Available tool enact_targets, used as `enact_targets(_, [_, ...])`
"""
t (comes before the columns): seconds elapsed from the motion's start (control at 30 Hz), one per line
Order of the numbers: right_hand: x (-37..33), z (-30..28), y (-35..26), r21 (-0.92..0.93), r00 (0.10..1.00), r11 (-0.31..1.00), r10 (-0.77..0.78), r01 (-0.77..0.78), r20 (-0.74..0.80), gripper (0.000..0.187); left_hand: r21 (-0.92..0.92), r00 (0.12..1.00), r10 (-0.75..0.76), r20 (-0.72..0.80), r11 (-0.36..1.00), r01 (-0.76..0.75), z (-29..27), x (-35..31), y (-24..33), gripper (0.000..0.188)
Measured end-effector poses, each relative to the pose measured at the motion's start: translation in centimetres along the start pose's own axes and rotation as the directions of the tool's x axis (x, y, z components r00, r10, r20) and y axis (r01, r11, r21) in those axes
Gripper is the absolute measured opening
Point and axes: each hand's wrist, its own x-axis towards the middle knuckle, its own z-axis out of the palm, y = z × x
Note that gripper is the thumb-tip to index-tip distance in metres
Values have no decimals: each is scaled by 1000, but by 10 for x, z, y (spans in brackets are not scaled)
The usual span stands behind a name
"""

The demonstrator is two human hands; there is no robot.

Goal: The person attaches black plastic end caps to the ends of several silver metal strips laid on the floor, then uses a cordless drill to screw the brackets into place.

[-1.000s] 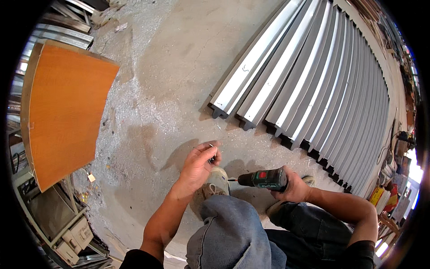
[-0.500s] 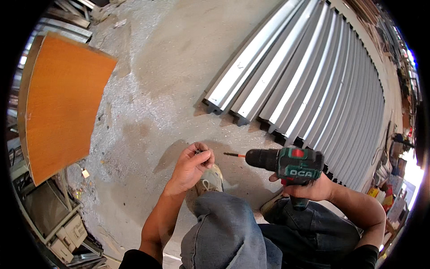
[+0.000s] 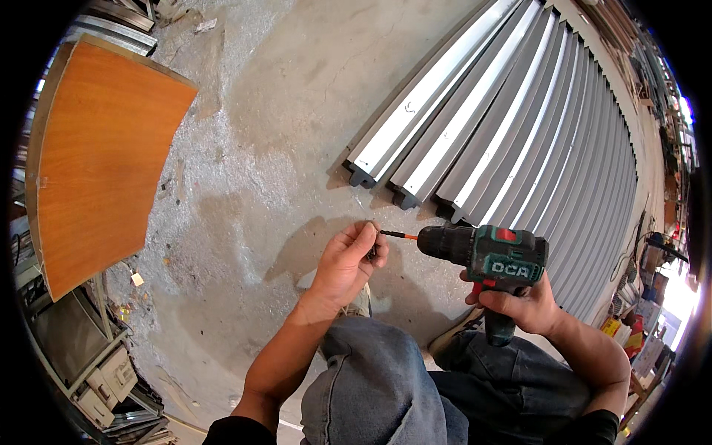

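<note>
My right hand (image 3: pixel 523 302) is wrapped round the grip of a green and black cordless drill (image 3: pixel 504 256), a finger at its red trigger. The drill lies level, its chuck facing left. A thin driver bit (image 3: pixel 400 235) with an orange band sticks out of the chuck. Its dark tip meets the fingertips of my left hand (image 3: pixel 346 263). Those fingers are curled and pinched together over a few small dark pieces (image 3: pixel 371 253) that look like screws; most are hidden by the fingers.
Long ribbed silver metal profiles (image 3: pixel 445 133) with black end caps lie side by side on the concrete floor (image 3: pixel 274 133), ahead and right. An orange-brown wooden board (image 3: pixel 111 163) stands at the left. Below it are a metal frame and cartons (image 3: pixel 111 374). My knees are beneath my hands.
My left hand has moved right and slightly up, to the tip of the driver bit. The drill has shifted slightly right; the gap between bit and fingers has closed.
</note>
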Motion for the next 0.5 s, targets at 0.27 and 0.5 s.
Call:
enact_targets(0.27, [2, -12, 1, -81, 995, 993, -82, 87, 62, 45, 311, 998, 56, -32, 949, -43, 3, 1, 4, 23])
enact_targets(0.5, [3, -14, -8, -386, 990, 913, -93, 128, 110, 41, 423, 999, -36, -28, 905, 44, -1, -1, 16, 28])
